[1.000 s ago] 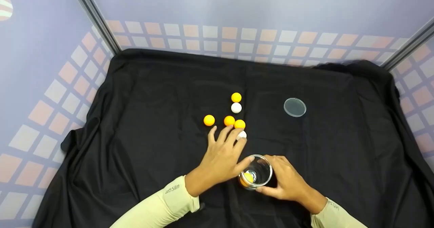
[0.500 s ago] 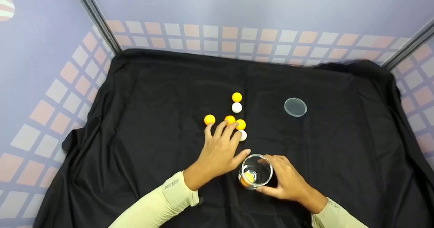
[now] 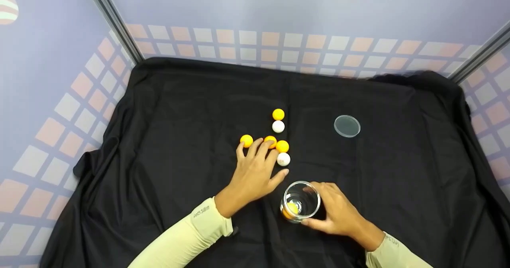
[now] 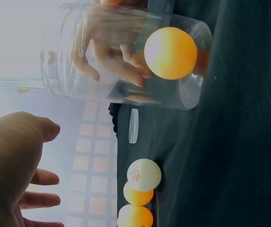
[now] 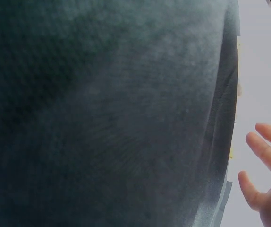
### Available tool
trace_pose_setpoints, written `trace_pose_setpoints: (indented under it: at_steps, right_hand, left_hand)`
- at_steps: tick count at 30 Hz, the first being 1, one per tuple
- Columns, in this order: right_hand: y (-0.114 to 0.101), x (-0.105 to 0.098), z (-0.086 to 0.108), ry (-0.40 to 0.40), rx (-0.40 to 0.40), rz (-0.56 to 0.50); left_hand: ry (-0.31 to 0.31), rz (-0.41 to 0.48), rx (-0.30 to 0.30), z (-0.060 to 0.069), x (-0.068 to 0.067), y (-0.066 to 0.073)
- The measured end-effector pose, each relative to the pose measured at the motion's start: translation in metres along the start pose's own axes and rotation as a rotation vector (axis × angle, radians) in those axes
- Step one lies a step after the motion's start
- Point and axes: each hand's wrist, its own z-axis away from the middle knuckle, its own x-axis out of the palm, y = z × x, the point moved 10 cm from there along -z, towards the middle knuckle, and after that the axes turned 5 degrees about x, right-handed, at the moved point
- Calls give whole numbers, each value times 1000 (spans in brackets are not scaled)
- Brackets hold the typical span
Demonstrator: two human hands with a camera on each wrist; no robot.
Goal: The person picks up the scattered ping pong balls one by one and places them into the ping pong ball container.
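Fingers spread, my left hand [image 3: 253, 174] hovers at the near side of several small balls in the head view. Its fingertips overlap the left orange ball [image 3: 246, 140] and the middle orange ball [image 3: 270, 141]; contact is unclear. Beside its index finger lies a white ball [image 3: 283, 159], touching another orange ball [image 3: 282, 146]. My right hand [image 3: 338, 210] grips the right side of an upright clear jar [image 3: 301, 219]. An orange ball [image 4: 171, 53] sits inside the jar at its bottom. In the left wrist view, my left hand [image 4: 20, 165] is apart from the jar.
Farther back, an orange ball [image 3: 278, 114] and a white ball [image 3: 278, 126] touch. A clear round lid [image 3: 347, 126] lies flat to the right on the black cloth [image 3: 191, 112]. Patterned walls stand behind and at both sides.
My left hand has drawn slightly left and away from the jar, uncovering the near white ball. My right hand and the jar have stayed put.
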Motion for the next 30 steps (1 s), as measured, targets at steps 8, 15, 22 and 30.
trace_pose_setpoints:
  at_steps: [8, 15, 22, 30]
  right_hand:
    - [0, 0, 0, -1, -1, 11]
    - [0, 0, 0, -2, -3, 6]
    - [-1, 0, -1, -6, -1, 0]
    - [0, 0, -1, -7, 9, 2]
  left_hand:
    - [-25, 5, -39, 2, 13, -13]
    - [-47, -9, -77, 2, 25, -29]
    - [-60, -30, -111, 1, 31, -42]
    - [-70, -24, -146, -2, 35, -54]
